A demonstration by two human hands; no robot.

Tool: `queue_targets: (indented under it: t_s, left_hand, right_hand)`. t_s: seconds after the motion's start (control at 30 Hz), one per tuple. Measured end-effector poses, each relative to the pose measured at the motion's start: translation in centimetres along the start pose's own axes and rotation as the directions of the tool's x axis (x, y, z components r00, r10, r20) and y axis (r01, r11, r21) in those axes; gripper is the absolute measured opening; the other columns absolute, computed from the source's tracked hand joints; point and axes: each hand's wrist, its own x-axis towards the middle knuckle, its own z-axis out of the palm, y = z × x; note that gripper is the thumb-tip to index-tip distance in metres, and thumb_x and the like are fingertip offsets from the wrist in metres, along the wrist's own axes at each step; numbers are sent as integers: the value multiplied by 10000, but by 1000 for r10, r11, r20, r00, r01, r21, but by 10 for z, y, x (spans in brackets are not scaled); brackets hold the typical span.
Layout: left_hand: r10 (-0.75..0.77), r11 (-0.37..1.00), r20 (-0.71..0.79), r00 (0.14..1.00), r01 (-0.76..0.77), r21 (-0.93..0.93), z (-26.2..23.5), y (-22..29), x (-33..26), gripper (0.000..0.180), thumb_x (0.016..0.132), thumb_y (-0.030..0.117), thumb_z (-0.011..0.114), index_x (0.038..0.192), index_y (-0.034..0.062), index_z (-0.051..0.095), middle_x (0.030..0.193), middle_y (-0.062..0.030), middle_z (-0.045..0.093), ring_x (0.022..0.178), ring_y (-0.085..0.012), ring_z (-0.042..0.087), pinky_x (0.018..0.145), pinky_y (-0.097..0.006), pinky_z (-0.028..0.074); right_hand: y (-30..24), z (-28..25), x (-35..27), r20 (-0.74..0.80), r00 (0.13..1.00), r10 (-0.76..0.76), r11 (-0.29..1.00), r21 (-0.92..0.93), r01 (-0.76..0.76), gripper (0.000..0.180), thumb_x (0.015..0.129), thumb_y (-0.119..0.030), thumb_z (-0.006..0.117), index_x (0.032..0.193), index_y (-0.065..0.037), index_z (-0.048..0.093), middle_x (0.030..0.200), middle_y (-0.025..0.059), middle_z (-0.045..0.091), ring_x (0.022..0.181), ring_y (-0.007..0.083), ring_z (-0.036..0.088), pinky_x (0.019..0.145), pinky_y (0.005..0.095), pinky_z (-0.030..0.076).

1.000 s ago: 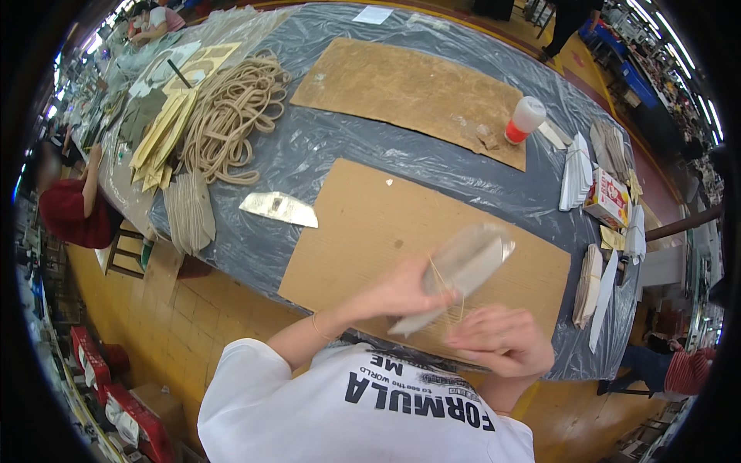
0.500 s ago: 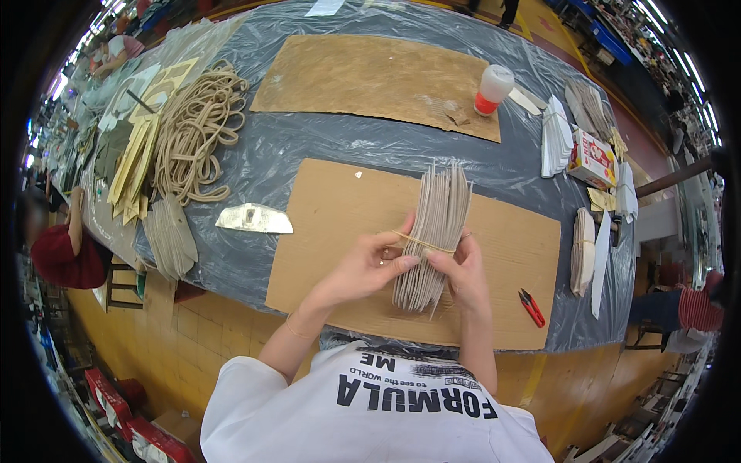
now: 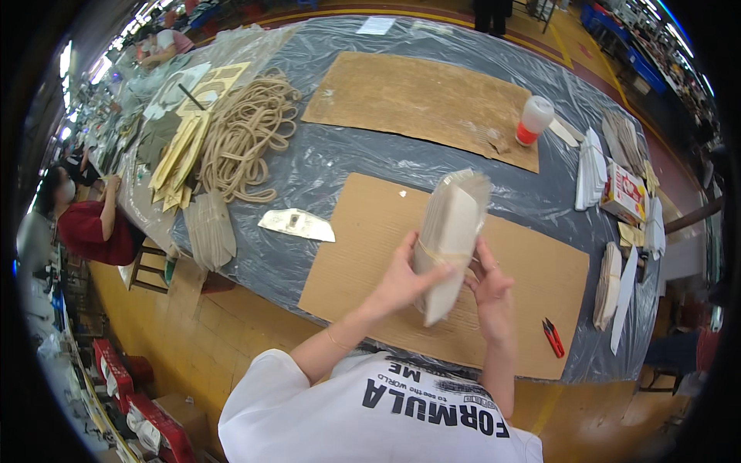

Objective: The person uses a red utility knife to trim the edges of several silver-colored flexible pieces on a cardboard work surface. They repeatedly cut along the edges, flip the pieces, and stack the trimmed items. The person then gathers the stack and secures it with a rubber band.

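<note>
My left hand (image 3: 404, 279) grips a thick bundle of beige flat cut pieces (image 3: 454, 218), its thumb lying across the front face. The bundle is tilted up above the cardboard, with its broad face toward me and its top leaning slightly right. A thin rubber band (image 3: 445, 257) runs around its lower middle. My right hand (image 3: 492, 291) is at the bundle's right edge, fingers apart and loosely bent, its thumb away from the pieces. Its fingertips are close to the edge; whether they touch is hard to tell. Beneath both hands lies a brown cardboard sheet (image 3: 370, 224).
Red-handled snips (image 3: 553, 338) lie at the cardboard's right. A pale curved template (image 3: 298, 224) and a heap of beige cord (image 3: 248, 135) are to the left. Farther back are another cardboard sheet (image 3: 417, 92) and a red-and-clear bottle (image 3: 534, 120). Banded pieces (image 3: 608, 285) lie at right.
The bundle has turned from showing its layered edges to showing a broad flat face. My right thumb has come off it. The view has shifted, so the table appears farther right.
</note>
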Motion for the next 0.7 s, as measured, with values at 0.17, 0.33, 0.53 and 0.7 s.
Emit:
queue_targets:
  t_s: [0.17, 0.33, 0.53, 0.7]
  left_hand:
    - [-87, 965, -256, 963, 18, -263, -107, 10, 46, 461, 913, 354, 682, 1193, 5, 574, 993, -80, 643, 857, -165, 649, 714, -333, 549]
    - [92, 981, -398, 913, -151, -119, -239, 25, 100, 611, 951, 430, 626, 1374, 15, 479, 1239, -114, 592, 1144, -250, 598, 985, -402, 492]
    - [516, 418, -592, 619, 421, 805, -314, -21, 143, 963, 849, 673, 644, 1512, 40, 350, 1524, -261, 355, 1410, -407, 353, 1110, -550, 338]
    - [701, 252, -525, 482, 521, 815, -272, -18, 117, 896, 881, 665, 604, 1525, 95, 353, 1568, -284, 232, 1467, -415, 236, 1125, -543, 314]
  right_hand:
    - [-43, -35, -22, -46, 999, 19, 888, -458, -38, 542, 977, -275, 652, 1417, 5, 504, 1362, 121, 581, 1197, 201, 566, 928, 323, 485]
    - [-71, -90, -53, -473, 870, -140, 706, -664, -247, 439, 909, -154, 702, 1311, -7, 603, 1201, 103, 641, 1075, 208, 601, 886, 329, 494]
    - [-104, -165, -93, -519, 559, -647, 134, -799, -586, 532, 867, -241, 754, 1322, -21, 590, 1229, 171, 608, 1131, 296, 583, 967, 376, 465]
    - [-110, -208, -93, -374, 494, -785, -166, -641, -750, 689, 808, -386, 790, 1357, -33, 569, 1287, 205, 546, 1168, 370, 552, 988, 437, 454]
